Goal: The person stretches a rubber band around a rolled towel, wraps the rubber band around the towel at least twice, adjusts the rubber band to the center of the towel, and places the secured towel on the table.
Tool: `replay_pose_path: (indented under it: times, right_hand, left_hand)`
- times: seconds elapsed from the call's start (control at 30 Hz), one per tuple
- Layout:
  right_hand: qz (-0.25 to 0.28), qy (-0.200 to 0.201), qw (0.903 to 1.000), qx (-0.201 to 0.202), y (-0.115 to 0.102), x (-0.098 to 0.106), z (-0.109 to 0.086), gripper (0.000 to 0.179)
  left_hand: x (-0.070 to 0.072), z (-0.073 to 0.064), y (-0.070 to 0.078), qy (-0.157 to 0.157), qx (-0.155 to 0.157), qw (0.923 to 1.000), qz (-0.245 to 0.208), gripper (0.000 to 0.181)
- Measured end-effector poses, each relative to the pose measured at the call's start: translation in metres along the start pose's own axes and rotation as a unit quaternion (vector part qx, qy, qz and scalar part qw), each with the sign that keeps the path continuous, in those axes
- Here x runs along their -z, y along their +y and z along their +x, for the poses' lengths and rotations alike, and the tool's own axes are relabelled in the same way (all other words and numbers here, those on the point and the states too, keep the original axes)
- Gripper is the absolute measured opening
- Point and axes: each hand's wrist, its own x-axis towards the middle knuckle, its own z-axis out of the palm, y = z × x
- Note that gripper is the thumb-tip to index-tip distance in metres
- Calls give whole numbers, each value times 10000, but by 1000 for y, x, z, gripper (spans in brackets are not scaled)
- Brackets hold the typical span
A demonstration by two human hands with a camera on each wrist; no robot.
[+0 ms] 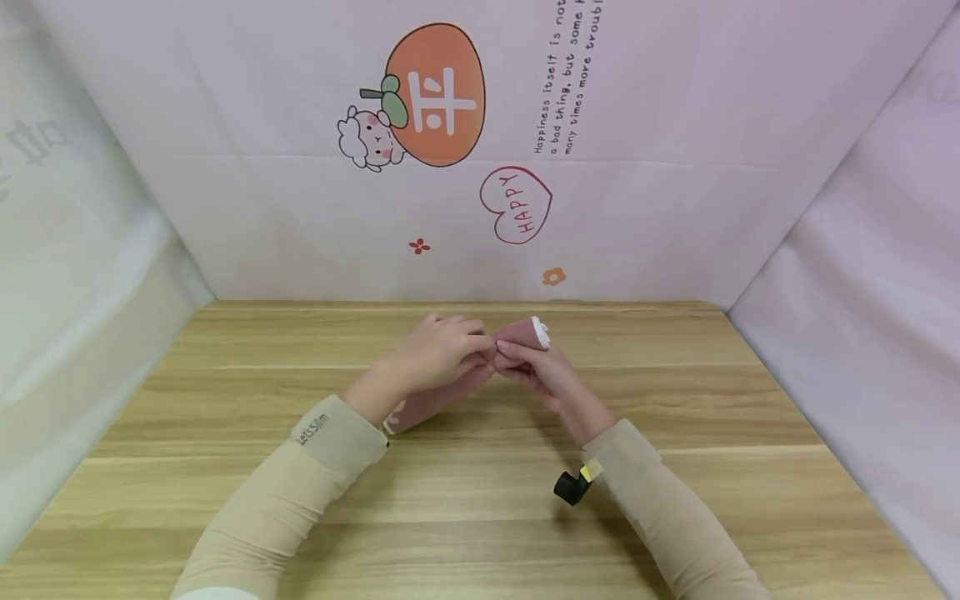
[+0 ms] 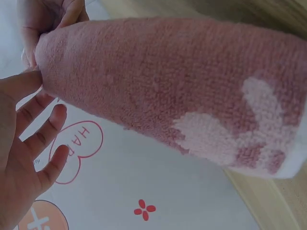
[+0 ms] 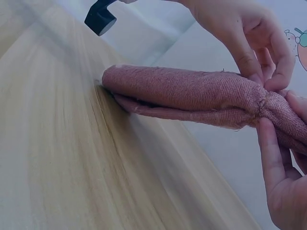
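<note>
A rolled dusty-pink towel (image 1: pixel 442 398) is held above the table, slanting down toward the left. Its pile side, with a pale pattern and white edge, fills much of the left wrist view. In the right wrist view the towel (image 3: pixel 177 93) narrows to a gathered waist, with thin strands showing there. My left hand (image 1: pixel 442 354) pinches it at this waist between thumb and finger, other fingers spread. My right hand (image 1: pixel 540 371) grips the towel just beyond, thumb on top, and a short white-edged end sticks out past it. The right palm is largely hidden by the towel.
The wooden table (image 1: pixel 465 517) runs back to a white printed cloth backdrop (image 1: pixel 637 225), with cloth at both sides too. A small black camera (image 1: pixel 572 487) juts from the right sleeve cuff, and another black camera (image 3: pixel 100 19) is on the left wrist.
</note>
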Motion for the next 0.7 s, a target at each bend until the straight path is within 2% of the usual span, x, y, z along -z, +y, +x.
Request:
replay_pose_path:
  times: [0.33,0.5,0.7]
  right_hand:
    - [23,155,9998,-138,1,1,2,13]
    - [65,140,9998,-81,1,0,3,15]
    - [232,214,9994,-123,3,-4,6,22]
  left_hand:
    - [-1,1,2,-244,97,9993,264,5]
    - [1,6,3,-468,284,9982,225,8]
    - [3,8,4,-856,255,9959,131,10]
